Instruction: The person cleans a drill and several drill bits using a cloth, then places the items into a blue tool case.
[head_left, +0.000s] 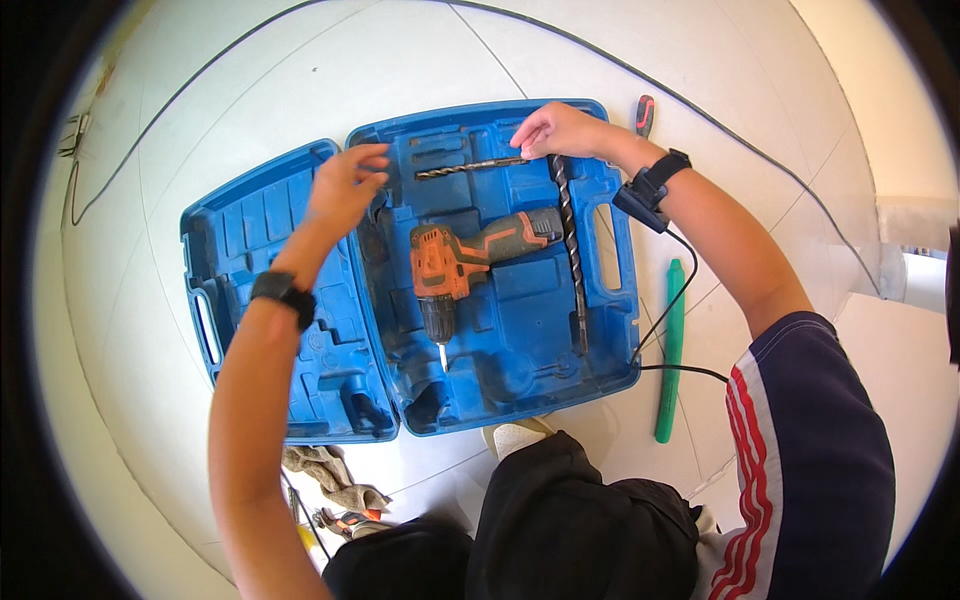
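On the floor lies an open blue plastic tool case (532, 274), its two halves spread flat. An orange and black cordless drill (439, 262) rests in the right half, a silver bit in its chuck. My right hand (559, 131) is above the upper part of this half, fingers bent, fingertips at the shank end of a short masonry drill bit (472, 167); whether they grip it is unclear. Beside the drill's battery end runs a long, thick auger-like drill bit (571, 240). My left hand (349, 187), slightly blurred, hovers near the hinge with fingers apart, holding nothing.
A green tube (670, 352) and a red-and-black tool handle (644, 115) lie right of the case. A black cable (600, 54) arcs across the tiled floor (405, 52). Near my legs are a brown cloth (337, 476) and an orange-handled tool (360, 517).
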